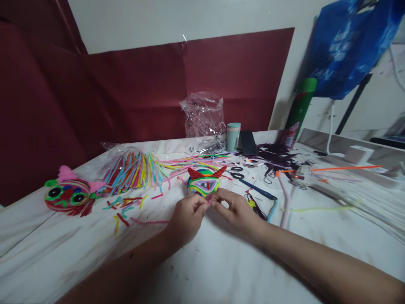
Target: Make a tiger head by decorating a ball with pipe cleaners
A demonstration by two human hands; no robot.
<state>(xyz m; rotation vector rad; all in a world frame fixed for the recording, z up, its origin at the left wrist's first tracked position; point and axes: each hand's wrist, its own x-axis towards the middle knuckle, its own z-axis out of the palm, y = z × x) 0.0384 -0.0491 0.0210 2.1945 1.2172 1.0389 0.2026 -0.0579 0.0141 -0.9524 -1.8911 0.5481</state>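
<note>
My left hand [189, 214] and my right hand [236, 210] meet at the middle of the table, fingertips pinched close together. Between them is a small piece of pink pipe cleaner [209, 202], mostly covered by the fingers. Just beyond the fingertips sits a round, colourful pipe-cleaner mask [203, 184] with two red horns and a lilac-edged triangular eye. Its lower edge is hidden behind my hands. On the far left lies another pipe-cleaner face [68, 195] with pink ears and green-ringed black eyes.
A bundle of coloured pipe cleaners [133, 171] lies behind cut scraps [126, 207]. Scissors [236, 172], a mint cup [233, 137], a phone [248, 142] and dark shreds [274, 156] are farther back. A blue-handled tool [257, 189] and an orange stick [344, 168] lie right.
</note>
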